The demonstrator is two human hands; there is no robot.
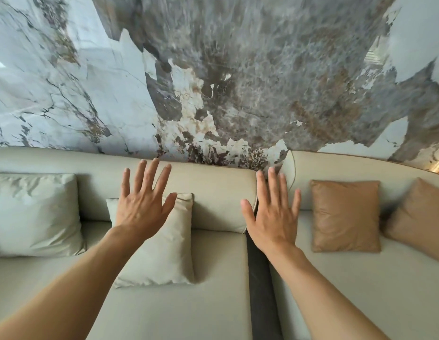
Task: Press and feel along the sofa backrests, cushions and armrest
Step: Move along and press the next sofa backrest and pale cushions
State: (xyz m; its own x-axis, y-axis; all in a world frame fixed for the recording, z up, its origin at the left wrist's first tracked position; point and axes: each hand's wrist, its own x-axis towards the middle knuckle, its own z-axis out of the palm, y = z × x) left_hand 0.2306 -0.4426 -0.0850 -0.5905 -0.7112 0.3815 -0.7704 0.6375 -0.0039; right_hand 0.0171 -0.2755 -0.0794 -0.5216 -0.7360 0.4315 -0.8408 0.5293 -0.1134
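Both hands reach forward with fingers spread wide and holding nothing: the left hand [143, 204] is in front of the left backrest [213, 192], above the small beige cushion [162, 244], and the right hand [272, 217] is over the gap between the left backrest and the right backrest [336, 168]; whether the palms already touch the upholstery I cannot tell. To do this step well, I think the person should lay the palms flat, press firmly, and slide slowly along each backrest before going to the cushions. I count two backrests and four cushions: this small one, a large beige cushion [34, 214], and two brown cushions [345, 215] on the right seat; no armrest is in view.
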